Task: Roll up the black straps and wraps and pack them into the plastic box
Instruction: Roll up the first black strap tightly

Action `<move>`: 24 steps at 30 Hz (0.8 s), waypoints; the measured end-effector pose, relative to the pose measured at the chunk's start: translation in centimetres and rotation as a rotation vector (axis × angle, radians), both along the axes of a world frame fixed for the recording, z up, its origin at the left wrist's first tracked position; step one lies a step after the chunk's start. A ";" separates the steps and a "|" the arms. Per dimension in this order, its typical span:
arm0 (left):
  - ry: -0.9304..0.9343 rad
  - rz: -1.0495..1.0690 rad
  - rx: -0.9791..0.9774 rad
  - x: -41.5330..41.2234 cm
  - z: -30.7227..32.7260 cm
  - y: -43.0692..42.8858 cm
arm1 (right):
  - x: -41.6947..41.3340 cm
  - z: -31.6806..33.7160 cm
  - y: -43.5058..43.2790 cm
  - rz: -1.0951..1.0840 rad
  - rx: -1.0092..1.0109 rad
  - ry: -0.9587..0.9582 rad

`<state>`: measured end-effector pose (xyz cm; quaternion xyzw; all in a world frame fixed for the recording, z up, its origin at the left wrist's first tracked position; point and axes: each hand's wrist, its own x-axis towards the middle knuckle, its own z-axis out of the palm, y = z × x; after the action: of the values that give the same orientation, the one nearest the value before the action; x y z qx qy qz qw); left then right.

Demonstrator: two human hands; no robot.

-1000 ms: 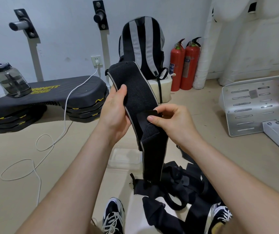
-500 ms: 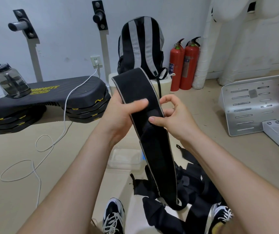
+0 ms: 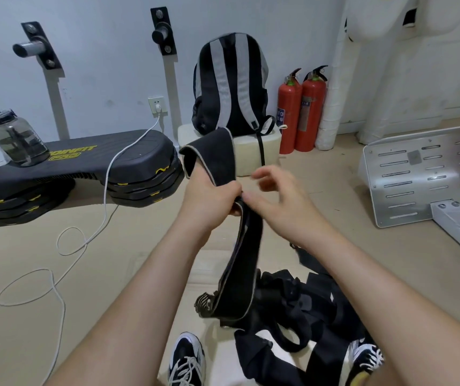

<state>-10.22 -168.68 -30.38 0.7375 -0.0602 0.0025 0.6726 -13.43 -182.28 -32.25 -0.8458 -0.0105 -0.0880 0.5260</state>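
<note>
Pale floor mats [image 3: 111,274] carry everything, and the black wrap [image 3: 246,263] being worked hangs above them near the middle. It is a long band with grey edging. Its upper end flops over the left hand [image 3: 209,199] and its tail drops to touch the pile of black straps [image 3: 301,310] lying between the two shoes [image 3: 187,360]. The left hand grips the band in a closed fist partway down. The right hand [image 3: 276,201] is blurred, with its fingers lifted and spread and holding nothing; its thumb tip is just beside the band, but contact cannot be judged. The roll does not seem to have been started. To do it well, the right hand should probably take the floppy upper end, fold it flat and turn it in tight, even wraps. The grey edges should stay lined up so the roll does not cone out. It would also help to lift the tail off the pile first, because its rough-looking lower patch could snag the loose straps. A faint pale outline on the floor just behind the band may be the plastic box [image 3: 206,264], close enough for an easy drop. Further out are a step platform [image 3: 84,160] at the left edge, a backpack [image 3: 228,84] and fire extinguishers [image 3: 301,110] by the wall.
</note>
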 end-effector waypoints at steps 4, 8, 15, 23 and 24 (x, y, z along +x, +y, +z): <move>0.054 0.022 -0.013 -0.2 0.0 -0.6 | -0.8 -1.2 1.7 0.296 -0.108 0.077; 0.185 -0.247 -0.107 -0.1 0.2 0.3 | 0.3 -2.2 1.0 -0.017 0.190 0.157; -0.053 0.062 0.297 3.1 0.9 4.2 | 0.5 -0.8 -2.4 0.275 0.551 0.561; 0.232 -0.489 0.378 -0.8 -0.9 1.4 | 1.6 -0.5 -2.9 -0.033 0.660 0.289; 0.184 -0.506 0.302 -0.9 -1.7 1.0 | 1.6 -0.4 -2.8 -0.040 0.692 0.284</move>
<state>-11.08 -167.67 -32.06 0.7878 -0.1803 -0.2410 0.5374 -11.84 -185.12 -32.63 -0.6220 0.1095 0.0213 0.7750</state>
